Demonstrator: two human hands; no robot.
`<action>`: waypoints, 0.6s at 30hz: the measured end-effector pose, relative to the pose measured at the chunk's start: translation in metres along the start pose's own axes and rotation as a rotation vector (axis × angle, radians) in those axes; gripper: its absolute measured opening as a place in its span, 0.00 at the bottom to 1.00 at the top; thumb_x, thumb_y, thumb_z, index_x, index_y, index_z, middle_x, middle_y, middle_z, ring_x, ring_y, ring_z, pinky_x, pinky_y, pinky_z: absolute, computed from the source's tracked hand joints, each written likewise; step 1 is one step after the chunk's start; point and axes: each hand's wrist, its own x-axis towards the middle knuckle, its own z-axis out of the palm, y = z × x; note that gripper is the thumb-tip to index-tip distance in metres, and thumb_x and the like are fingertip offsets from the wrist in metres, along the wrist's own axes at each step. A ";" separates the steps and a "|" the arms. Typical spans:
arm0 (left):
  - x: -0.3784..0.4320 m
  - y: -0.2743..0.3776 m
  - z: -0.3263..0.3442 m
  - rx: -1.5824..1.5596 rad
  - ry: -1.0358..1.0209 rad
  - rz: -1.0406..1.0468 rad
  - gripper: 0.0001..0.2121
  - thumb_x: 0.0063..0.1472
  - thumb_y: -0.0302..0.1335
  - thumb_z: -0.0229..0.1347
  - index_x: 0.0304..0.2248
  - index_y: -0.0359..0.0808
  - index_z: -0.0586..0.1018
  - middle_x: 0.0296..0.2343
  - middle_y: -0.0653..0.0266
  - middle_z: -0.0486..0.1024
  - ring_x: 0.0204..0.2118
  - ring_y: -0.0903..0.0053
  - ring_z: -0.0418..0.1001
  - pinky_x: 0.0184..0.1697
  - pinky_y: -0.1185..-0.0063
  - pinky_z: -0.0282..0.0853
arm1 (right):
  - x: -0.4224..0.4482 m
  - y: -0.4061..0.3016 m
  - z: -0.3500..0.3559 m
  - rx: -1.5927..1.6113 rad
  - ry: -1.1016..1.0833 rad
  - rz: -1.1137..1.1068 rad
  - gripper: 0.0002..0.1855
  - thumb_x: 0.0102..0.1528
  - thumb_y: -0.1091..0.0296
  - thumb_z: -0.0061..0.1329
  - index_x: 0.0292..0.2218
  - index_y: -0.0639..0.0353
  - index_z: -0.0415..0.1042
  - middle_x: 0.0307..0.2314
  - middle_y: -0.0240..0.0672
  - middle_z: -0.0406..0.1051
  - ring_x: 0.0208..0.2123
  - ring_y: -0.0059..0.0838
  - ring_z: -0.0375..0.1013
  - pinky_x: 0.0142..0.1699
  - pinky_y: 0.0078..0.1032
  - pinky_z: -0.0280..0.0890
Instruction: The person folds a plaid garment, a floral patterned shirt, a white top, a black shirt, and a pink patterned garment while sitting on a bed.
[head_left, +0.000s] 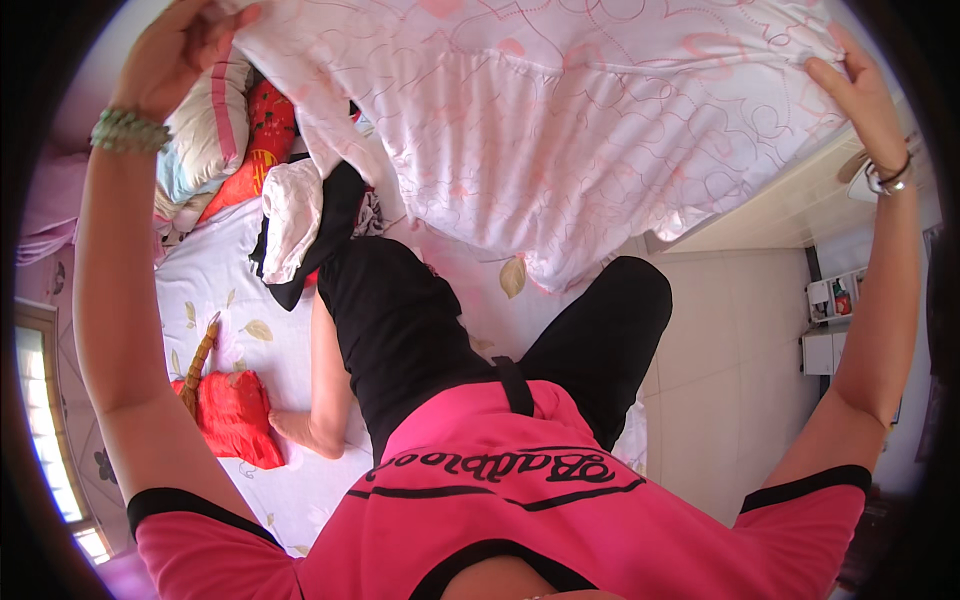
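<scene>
A pale pink-and-white cloth (585, 127) with heart outlines hangs spread in front of me, gathered in soft vertical folds. At the upper left, my left hand (176, 56), with a green bead bracelet at the wrist, grips one end; some fingertips are hidden. On the opposite side my right hand (862, 94) holds the other end, its thumb lying over the fabric. The lower edge falls close to my black-trousered knees, onto a leaf-patterned bed sheet (217, 289). Its top edge runs out of view.
White and black crumpled clothes (292, 217) lie by my knee on the left. Behind them are a striped pillow (214, 124) and a red patterned one (268, 120). A bound straw handle (199, 367) rests against red fabric (236, 420). Tiled floor (705, 330) borders the bed's right side.
</scene>
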 end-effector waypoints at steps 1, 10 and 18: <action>0.000 0.008 -0.007 0.013 0.007 0.010 0.07 0.59 0.27 0.42 0.34 0.32 0.67 0.27 0.62 0.72 0.31 0.73 0.74 0.34 0.80 0.70 | 0.006 0.001 -0.007 0.010 0.010 -0.010 0.25 0.50 0.63 0.48 0.46 0.67 0.61 0.34 0.31 0.68 0.35 0.14 0.66 0.39 0.12 0.61; 0.129 -0.106 -0.073 0.445 -0.008 0.004 0.17 0.58 0.35 0.47 0.40 0.30 0.68 0.36 0.62 0.69 0.37 0.78 0.69 0.43 0.85 0.63 | 0.058 -0.008 0.091 0.040 0.119 -0.107 0.08 0.48 0.70 0.48 0.32 0.63 0.69 0.20 0.27 0.66 0.23 0.15 0.61 0.28 0.17 0.59; 0.112 -0.043 -0.027 0.526 0.320 0.373 0.08 0.56 0.28 0.44 0.32 0.34 0.71 0.24 0.66 0.70 0.24 0.76 0.70 0.31 0.80 0.69 | 0.075 -0.049 0.052 0.057 0.533 -0.298 0.06 0.49 0.70 0.45 0.28 0.63 0.67 0.18 0.28 0.65 0.21 0.16 0.62 0.25 0.15 0.58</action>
